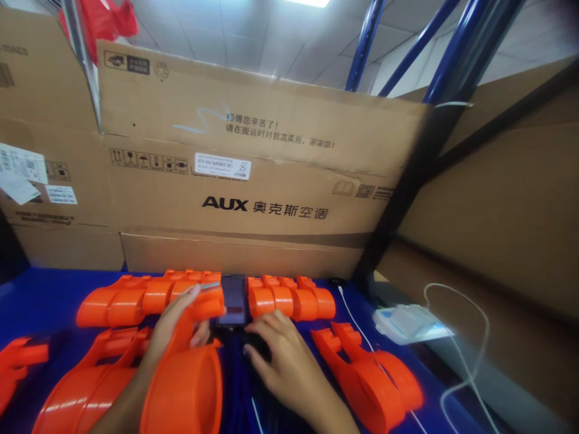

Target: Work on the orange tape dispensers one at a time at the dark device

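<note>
My left hand [176, 316] is wrapped round the upper end of an orange plastic tape dispenser [183, 386], whose wide ring hangs toward me. A thin silvery strip [208, 286] shows at the top of that hand; I cannot tell what it belongs to. My right hand [287, 355] reaches in from the right, thumb and fingers apart, over a dark area just below a phone-like dark device [234, 299]. Nothing can be made out in its grasp. Several more orange dispensers [124, 304] stand in a row behind my left hand, with another group [289, 298] beyond my right.
More orange dispensers lie at the front left [81, 392] and right [371, 377] of the blue tabletop [40, 286]. A white cable [355, 319] runs along the right, near a clear plastic case [411, 322]. A large cardboard sheet [271, 157] and a dark post [398, 187] stand behind.
</note>
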`<state>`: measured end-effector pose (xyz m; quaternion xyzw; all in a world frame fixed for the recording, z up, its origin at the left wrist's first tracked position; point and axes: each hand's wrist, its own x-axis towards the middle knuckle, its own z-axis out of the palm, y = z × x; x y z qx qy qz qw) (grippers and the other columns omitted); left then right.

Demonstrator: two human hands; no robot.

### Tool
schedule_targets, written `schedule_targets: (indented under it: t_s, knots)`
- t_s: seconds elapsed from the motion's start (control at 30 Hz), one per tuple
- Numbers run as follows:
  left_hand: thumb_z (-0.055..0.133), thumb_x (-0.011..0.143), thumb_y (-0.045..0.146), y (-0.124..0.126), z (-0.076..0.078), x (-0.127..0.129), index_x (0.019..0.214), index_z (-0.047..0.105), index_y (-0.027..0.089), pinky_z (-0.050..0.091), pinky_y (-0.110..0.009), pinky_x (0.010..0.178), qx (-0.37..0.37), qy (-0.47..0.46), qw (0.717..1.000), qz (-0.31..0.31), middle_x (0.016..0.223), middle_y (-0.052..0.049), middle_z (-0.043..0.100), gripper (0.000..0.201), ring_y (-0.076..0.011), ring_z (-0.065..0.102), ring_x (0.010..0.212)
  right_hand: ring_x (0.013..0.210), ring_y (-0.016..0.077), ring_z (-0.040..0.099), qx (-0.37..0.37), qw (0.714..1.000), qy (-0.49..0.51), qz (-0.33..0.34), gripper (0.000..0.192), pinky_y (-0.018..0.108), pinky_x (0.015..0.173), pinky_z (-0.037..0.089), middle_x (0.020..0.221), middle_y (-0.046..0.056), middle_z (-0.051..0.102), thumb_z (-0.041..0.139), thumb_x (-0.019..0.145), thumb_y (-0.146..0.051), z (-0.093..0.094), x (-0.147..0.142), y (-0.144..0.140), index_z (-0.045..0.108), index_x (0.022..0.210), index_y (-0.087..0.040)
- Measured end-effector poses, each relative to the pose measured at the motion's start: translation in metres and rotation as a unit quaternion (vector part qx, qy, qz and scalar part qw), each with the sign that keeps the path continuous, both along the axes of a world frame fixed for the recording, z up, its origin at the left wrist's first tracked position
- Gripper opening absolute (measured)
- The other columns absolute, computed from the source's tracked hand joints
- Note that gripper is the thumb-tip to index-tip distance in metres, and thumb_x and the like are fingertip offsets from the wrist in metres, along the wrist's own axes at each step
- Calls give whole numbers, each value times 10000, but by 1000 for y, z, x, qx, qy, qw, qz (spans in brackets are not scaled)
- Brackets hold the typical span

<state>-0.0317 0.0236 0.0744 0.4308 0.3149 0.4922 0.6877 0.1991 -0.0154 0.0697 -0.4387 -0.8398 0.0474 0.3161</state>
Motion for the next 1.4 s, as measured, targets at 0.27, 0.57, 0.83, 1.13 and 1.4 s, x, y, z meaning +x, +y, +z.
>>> schedule_targets:
  t_s: [0.27,0.57,0.83,1.13,1.4]
  knots:
    - [644,852,578,-19,-4,28,1069,650,165,283,-189,373,46,45,994,91,346,61,500,466,-95,386,297,847,209,662,16,977,210,18,163,325,766,555,931,64,700,550,983,-231,12,3,-5,686,1072,-218]
    - [618,911,499,-34,-8,39,1197,566,224,200,-184,385,60,67,996,19,497,75,518,400,-53,356,338,723,174,630,-66,943,324,27,246,283,679,526,809,23,676,590,967,-324,5,-9,-9,674,1166,-207]
    - [645,910,457,-43,-6,43,1062,571,234,212,-179,394,95,105,990,-30,578,92,443,280,-44,359,389,691,169,606,-92,933,348,27,169,269,637,506,769,24,658,673,916,-326,10,-9,-10,708,836,-181]
    - [762,842,316,-45,-4,41,1103,607,224,338,-162,480,116,63,991,-10,597,68,557,317,-60,438,485,725,177,604,-90,919,384,-13,190,268,672,486,783,30,665,665,929,-351,8,-8,-8,702,858,-179]
    - [783,814,277,-47,8,43,1147,671,234,381,-157,481,114,54,991,49,622,54,602,354,-53,486,479,711,173,582,-100,909,404,-35,211,269,665,467,766,19,641,665,925,-379,7,-8,-8,689,860,-179]
